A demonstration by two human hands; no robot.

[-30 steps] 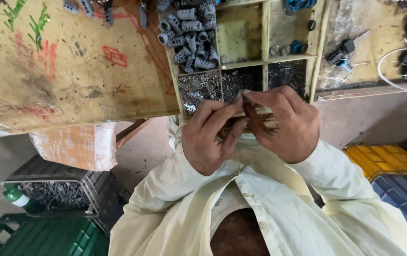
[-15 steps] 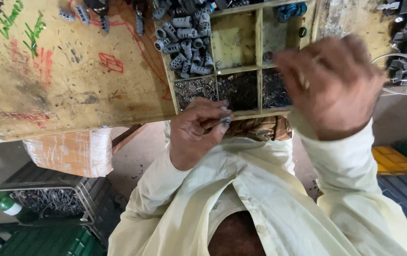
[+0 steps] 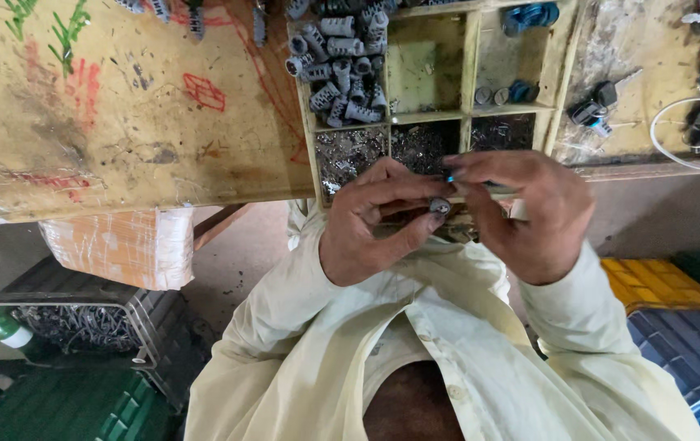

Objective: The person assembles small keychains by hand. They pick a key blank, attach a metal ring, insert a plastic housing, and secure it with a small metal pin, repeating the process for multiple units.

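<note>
My left hand (image 3: 374, 220) pinches a small grey cylindrical part (image 3: 440, 207) between thumb and fingertips, just in front of the workbench edge. My right hand (image 3: 529, 208) meets it from the right, its fingertips closed on a tiny blue piece (image 3: 450, 176) right above the grey part. Both hands are close together over my lap, below a wooden divided tray (image 3: 471, 82). The tray's compartments hold several grey cylindrical parts (image 3: 342, 69), small metal bits (image 3: 350, 151) and a few blue pieces (image 3: 529, 15).
A worn wooden workbench (image 3: 121, 114) with paint marks spans the top. Dark parts and a white cable (image 3: 676, 122) lie at the right. Below left are a wrapped orange bundle (image 3: 117, 245), a black crate of metal pieces (image 3: 80, 327) and a green crate (image 3: 64, 408). Yellow and blue crates (image 3: 676, 318) sit at the right.
My right hand, raised toward the tray half a second ago, has come back down to my left hand with a blue piece. My left hand has kept the grey part.
</note>
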